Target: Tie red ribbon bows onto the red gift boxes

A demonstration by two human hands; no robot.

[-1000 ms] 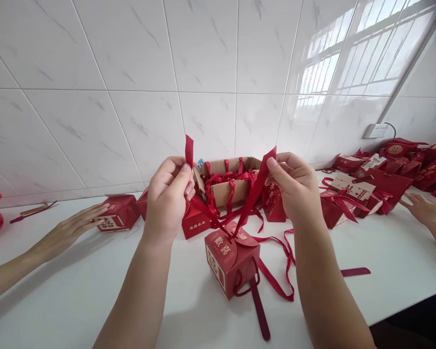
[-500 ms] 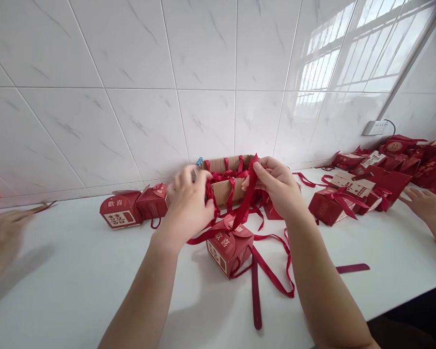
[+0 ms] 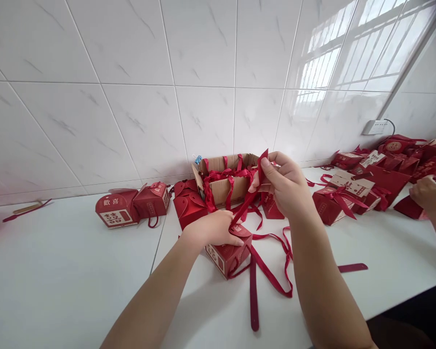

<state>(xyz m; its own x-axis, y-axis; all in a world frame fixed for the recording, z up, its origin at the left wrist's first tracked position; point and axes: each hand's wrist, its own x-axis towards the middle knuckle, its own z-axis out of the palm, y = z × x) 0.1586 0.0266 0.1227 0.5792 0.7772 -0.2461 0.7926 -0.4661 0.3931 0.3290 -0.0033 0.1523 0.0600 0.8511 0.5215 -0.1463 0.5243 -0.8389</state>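
A small red gift box point(image 3: 227, 254) with white lettering stands on the white table point(image 3: 80, 286) in front of me. My left hand point(image 3: 218, 230) rests over its top, thumb spread on the lid; its fingertips are partly hidden behind the ribbon. My right hand point(image 3: 276, 177) is raised above and right of the box, pinching the end of a red ribbon point(image 3: 244, 207) that runs down to the lid. A loose ribbon point(image 3: 271, 277) loops on the table to the right, beside a dark red strap point(image 3: 254, 295).
Behind the box stands a cardboard carton point(image 3: 221, 192) of ribbons. Red boxes point(image 3: 116, 208) sit at the left, others point(image 3: 330, 207) at the right. Another person's hand point(image 3: 430, 194) touches a red item at the far right. A tiled wall point(image 3: 203, 43) closes the back.
My left hand has come down and right onto the box lid. My right hand has moved slightly up and right with the ribbon. The other person's hand at the far left has left view.
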